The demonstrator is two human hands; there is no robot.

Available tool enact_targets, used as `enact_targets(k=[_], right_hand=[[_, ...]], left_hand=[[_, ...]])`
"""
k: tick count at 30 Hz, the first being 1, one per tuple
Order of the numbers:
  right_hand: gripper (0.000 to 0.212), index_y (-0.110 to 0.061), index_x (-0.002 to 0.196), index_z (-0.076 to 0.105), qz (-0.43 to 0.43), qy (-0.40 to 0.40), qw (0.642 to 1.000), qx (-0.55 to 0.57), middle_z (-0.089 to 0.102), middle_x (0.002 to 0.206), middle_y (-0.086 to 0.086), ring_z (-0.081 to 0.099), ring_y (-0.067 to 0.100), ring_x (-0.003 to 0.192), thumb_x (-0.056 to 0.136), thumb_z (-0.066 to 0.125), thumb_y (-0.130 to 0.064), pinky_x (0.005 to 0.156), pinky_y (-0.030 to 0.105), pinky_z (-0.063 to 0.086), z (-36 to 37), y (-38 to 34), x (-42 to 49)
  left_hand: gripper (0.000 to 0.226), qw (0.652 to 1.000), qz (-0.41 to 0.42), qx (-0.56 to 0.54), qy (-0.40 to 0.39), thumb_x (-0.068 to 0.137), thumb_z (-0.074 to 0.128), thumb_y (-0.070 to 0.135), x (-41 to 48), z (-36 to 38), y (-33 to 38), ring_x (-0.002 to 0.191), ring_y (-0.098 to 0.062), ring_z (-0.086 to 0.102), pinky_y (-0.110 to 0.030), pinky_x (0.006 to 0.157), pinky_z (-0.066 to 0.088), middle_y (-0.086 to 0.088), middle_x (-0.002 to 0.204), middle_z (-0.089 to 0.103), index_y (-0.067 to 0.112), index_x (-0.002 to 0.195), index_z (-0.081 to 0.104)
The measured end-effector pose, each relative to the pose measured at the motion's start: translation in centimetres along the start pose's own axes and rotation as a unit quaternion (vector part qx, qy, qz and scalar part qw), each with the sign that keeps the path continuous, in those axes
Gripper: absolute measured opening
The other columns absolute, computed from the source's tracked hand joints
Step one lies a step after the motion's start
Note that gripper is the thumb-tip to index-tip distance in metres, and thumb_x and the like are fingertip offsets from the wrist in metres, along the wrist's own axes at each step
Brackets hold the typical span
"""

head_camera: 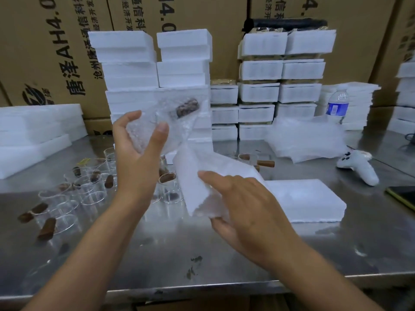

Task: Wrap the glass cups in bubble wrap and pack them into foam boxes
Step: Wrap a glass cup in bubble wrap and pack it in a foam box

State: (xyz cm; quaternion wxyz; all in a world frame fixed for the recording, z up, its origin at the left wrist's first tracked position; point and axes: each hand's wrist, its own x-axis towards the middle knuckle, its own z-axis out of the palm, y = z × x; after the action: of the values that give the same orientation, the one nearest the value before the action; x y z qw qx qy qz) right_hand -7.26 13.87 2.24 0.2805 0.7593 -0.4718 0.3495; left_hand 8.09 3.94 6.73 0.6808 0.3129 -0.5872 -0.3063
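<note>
Item: wrapped cup (161, 122), a glass cup in clear bubble wrap with its brown handle showing through at the upper right. Held in the air above the middle of the surface (224, 261), in front of the far foam stack.

Left hand (139, 153): raised, fingers and thumb curled around the wrapped cup and clamped on it.

Right hand (244, 203): lower and nearer, pinching a foam box (197, 173). The fingers lie along its upper face and the thumb is tucked beneath its near edge. The box is tilted, its far end up (whether that end touches the wrapped cup cannot be told).

Also on the surface:
- bare glass cups (89, 194) with brown handles, clustered at left, some upright, some on their sides;
- foam slab (303, 198), flat, just right of the right hand;
- bubble wrap sheets (307, 140), a loose pile, far right;
- water bottle (336, 104), upright behind that pile;
- white controller (359, 167), right;
- dark phone (404, 196), at the right edge.

Far side: white foam stack (157, 70), centre, and stacks of closed boxes (280, 81) to its right, with cardboard cartons (45, 52) behind.
</note>
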Motion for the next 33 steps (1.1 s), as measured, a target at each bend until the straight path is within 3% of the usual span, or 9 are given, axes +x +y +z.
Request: enact_targets(k=[5,10,13,16,20,22,24,27,33], right_hand=[[0.081,-0.019,0.132,0.040,-0.036,-0.134,0.990,-0.015,0.064,0.085,0.002,0.059,0.024,0.076,0.063,0.082,-0.020,0.065,0.032,0.046,3.2,-0.5,0.1],[0.074,-0.025,0.145,0.024,0.003,-0.259,0.966,0.017,0.048,0.124,0.010,0.050,0.031,0.107,0.083,0.065,-0.024,0.080,0.042,0.043,7.2,-0.7,0.8],[0.081,-0.035,0.144,0.020,0.071,-0.251,0.959,0.111,0.039,0.139,0.000,0.046,0.023,0.119,0.080,0.069,-0.036,0.091,0.039,0.044,7.7,0.3,0.2],[0.070,-0.039,0.139,0.030,0.226,-0.157,0.934,0.227,0.046,0.128,-0.014,0.050,0.007,0.111,0.080,0.069,-0.040,0.090,0.024,0.041,5.9,2.7,-0.9],[0.023,-0.021,0.113,0.054,0.483,0.055,0.795,0.362,0.065,0.092,-0.006,0.062,-0.001,0.069,0.093,0.054,-0.032,0.065,0.016,0.045,1.9,7.8,-0.7],[0.027,-0.019,0.104,0.056,0.548,0.099,0.695,0.454,0.070,0.079,-0.003,0.066,0.006,0.064,0.096,0.043,-0.042,0.065,0.025,0.048,-0.4,10.0,-0.2],[0.030,-0.021,0.095,0.059,0.561,0.112,0.655,0.494,0.069,0.069,-0.002,0.065,0.011,0.059,0.096,0.041,-0.045,0.060,0.026,0.047,-2.1,11.4,-0.2],[0.016,-0.018,0.083,0.061,0.554,0.103,0.701,0.437,0.063,0.075,0.002,0.057,0.014,0.055,0.095,0.053,-0.027,0.058,0.025,0.045,-3.0,12.7,-1.1],[0.007,-0.011,0.095,0.061,0.576,0.079,0.725,0.369,0.063,0.077,0.003,0.054,0.014,0.057,0.090,0.060,-0.016,0.058,0.023,0.044,-2.7,15.5,-3.5]], left_hand=[[0.049,1.000,-0.026,-0.007,-0.013,0.070,0.064,0.062,0.1,-0.7,-0.1,0.120,-0.022,0.052,-0.049,0.100,0.045,-0.002,0.133,0.049,0.045,0.111,0.043],[0.053,0.994,-0.037,0.023,-0.096,0.079,0.052,0.066,-0.6,1.4,0.0,0.123,-0.028,0.048,-0.051,0.100,0.044,-0.007,0.139,0.041,0.041,0.121,0.032],[0.062,0.988,-0.047,0.033,-0.143,0.070,0.050,0.065,-1.2,2.4,-0.5,0.126,-0.025,0.045,-0.046,0.103,0.041,-0.003,0.139,0.040,0.044,0.123,0.029],[0.061,0.984,-0.043,0.008,-0.175,0.071,0.055,0.056,-1.8,3.2,-1.0,0.114,0.008,0.046,-0.013,0.086,0.042,0.021,0.123,0.042,0.044,0.126,0.030],[0.052,0.976,-0.060,-0.004,-0.207,0.078,0.064,0.043,-2.3,5.2,-2.1,0.111,0.009,0.047,-0.015,0.088,0.042,0.028,0.117,0.039,0.048,0.121,0.035],[0.050,0.971,-0.061,0.002,-0.230,0.080,0.070,0.032,-2.8,6.9,-2.4,0.115,0.003,0.048,-0.017,0.089,0.044,0.020,0.123,0.046,0.048,0.116,0.039],[0.053,0.962,-0.053,0.012,-0.268,0.078,0.075,0.027,-3.4,8.9,-2.8,0.118,-0.010,0.050,-0.026,0.094,0.045,0.012,0.128,0.049,0.046,0.115,0.042],[0.055,0.944,-0.054,0.021,-0.325,0.076,0.078,0.031,-4.4,11.9,-3.3,0.117,-0.009,0.051,-0.032,0.098,0.045,0.017,0.123,0.051,0.044,0.116,0.042],[0.057,0.908,-0.067,0.095,-0.402,0.077,0.075,0.040,-5.0,15.0,-5.7,0.110,-0.005,0.044,-0.009,0.081,0.034,0.022,0.118,0.043,0.043,0.118,0.035]])
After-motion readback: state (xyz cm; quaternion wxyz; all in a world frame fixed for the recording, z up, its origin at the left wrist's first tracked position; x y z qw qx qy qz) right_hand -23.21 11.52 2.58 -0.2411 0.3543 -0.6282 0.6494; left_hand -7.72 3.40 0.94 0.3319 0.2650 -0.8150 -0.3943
